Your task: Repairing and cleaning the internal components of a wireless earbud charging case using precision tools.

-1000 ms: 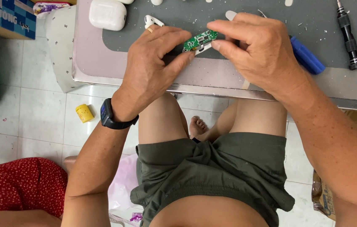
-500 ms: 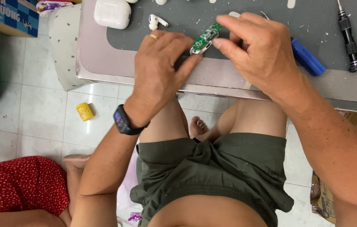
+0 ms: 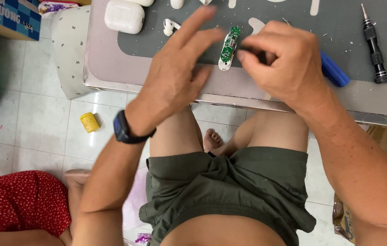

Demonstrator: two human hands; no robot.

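Grey mat on tabletop (image 3: 111,68), green circuit board (image 3: 229,45) in white shell lying flat between hands; left hand (image 3: 175,77) spread, touching nothing; right hand (image 3: 284,64) pinched on small dark tool, tip hidden; advisable: steady board first, light pressure.

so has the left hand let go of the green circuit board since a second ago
Yes. The left hand has opened and lifted off the green circuit board, which lies on the grey mat.

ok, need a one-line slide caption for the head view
Seated person's left hand and right hand flank a small green circuit board on a grey mat, screwdriver alongside.
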